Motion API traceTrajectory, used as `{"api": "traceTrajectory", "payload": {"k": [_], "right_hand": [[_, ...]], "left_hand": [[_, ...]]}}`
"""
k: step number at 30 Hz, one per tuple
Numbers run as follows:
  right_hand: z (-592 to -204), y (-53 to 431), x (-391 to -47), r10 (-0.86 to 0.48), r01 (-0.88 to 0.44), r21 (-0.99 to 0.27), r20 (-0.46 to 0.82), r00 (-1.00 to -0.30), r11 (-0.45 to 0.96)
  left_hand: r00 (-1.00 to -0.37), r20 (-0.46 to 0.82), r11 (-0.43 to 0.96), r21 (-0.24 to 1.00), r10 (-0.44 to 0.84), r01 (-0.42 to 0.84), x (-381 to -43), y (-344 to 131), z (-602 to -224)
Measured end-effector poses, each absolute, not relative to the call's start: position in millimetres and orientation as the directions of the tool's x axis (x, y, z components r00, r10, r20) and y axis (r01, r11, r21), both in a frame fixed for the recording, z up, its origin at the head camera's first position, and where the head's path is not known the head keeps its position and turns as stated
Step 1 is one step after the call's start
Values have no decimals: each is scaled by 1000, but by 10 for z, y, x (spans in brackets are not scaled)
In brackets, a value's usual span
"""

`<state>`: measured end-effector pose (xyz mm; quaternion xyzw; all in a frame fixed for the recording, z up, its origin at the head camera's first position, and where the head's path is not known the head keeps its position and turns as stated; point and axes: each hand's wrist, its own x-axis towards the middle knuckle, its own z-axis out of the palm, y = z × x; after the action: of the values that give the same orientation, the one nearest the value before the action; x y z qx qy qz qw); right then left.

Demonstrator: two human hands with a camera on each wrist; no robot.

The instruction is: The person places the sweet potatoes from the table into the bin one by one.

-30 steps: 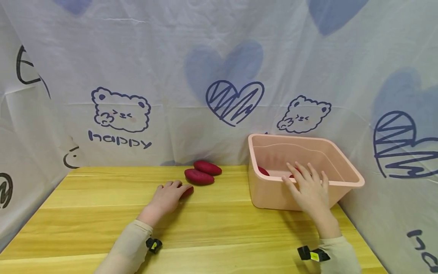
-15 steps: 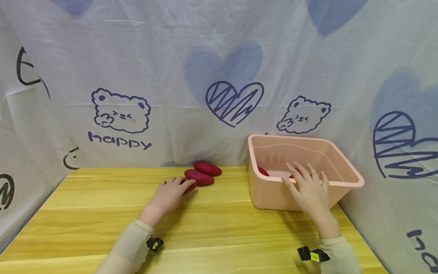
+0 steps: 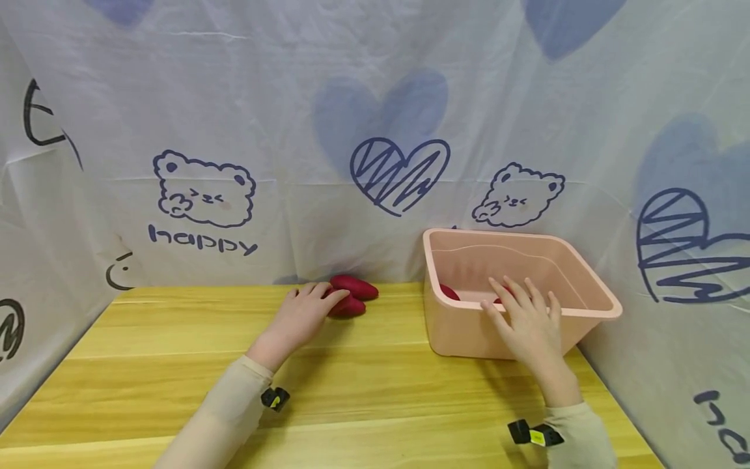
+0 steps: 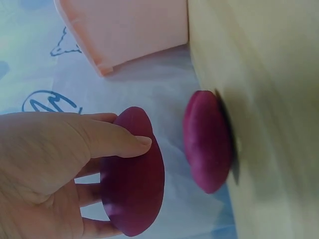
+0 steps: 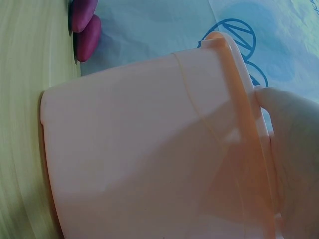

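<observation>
A purple-red sweet potato is pinched between the thumb and fingers of my left hand, lifted off the table in the left wrist view. Just beyond that hand lie two more sweet potatoes, a nearer one and a farther one, close together near the back edge. My right hand rests over the near rim of a pink plastic bin, its fingers spread and reaching inside. Within the bin, one red sweet potato shows at the left, and another red piece is partly hidden behind the right fingers.
The wooden table carries everything. A white curtain with blue hearts and bear drawings hangs behind and beside it, close to the bin's back and right.
My left hand has moved right and away from me with its sweet potato, now overlapping the nearer of the two lying ones in the head view. The right hand stays on the bin.
</observation>
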<state>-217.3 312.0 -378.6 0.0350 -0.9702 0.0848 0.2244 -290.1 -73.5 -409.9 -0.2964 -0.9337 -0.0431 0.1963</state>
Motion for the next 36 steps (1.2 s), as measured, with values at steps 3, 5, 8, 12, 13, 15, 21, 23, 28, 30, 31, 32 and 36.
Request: {"api": "traceTrajectory", "payload": {"k": [3,5,8,12,13,15,21,23,28,30,31,32,36], "right_hand": [[-3793,3126,-2171,-29,-107,-150,443,-896,983],[-3797,3131,-2169,-28,-107,-154,444,-895,982],[-3802,3141,-2170,-29,-110,-157,447,-894,982],[-3806,3146,-2180,-32,-115,-157,453,-891,981],[-3805,3146,-2182,-32,-116,-158,454,-891,981],[-3805,3146,-2188,-32,-117,-160,455,-890,980],[-3808,3142,-2196,-34,-118,-157,454,-890,980],[-3808,3142,-2196,-36,-119,-155,455,-890,981],[-3805,3142,-2195,-32,-117,-159,458,-888,980],[-3800,3139,-2192,-32,-117,-161,455,-890,980],[-3798,3136,-2190,-31,-116,-162,451,-892,980],[-3795,3133,-2187,-31,-115,-161,449,-893,980],[-3781,3119,-2176,-28,-110,-161,438,-898,981]], "left_hand": [[-729,408,810,-50,551,584,-2908,-663,-4008],[-717,413,802,-63,562,593,-2914,-606,-3949],[-697,424,791,-80,578,607,-2923,-518,-3869],[-688,425,782,-83,588,618,-2938,-405,-3775],[-686,424,780,-83,591,620,-2942,-377,-3750],[-694,411,781,-76,591,620,-2950,-320,-3697],[-730,365,796,-54,577,602,-2976,-133,-3529],[-738,356,800,-46,573,598,-2980,-67,-3478],[-736,363,800,-43,571,599,-2998,91,-3377],[-735,375,801,-36,565,597,-3010,155,-3342],[-734,382,801,-28,561,598,-3017,188,-3325],[-733,388,801,-21,558,599,-3024,222,-3307],[-713,421,789,-9,560,614,-3058,357,-3240]]}}
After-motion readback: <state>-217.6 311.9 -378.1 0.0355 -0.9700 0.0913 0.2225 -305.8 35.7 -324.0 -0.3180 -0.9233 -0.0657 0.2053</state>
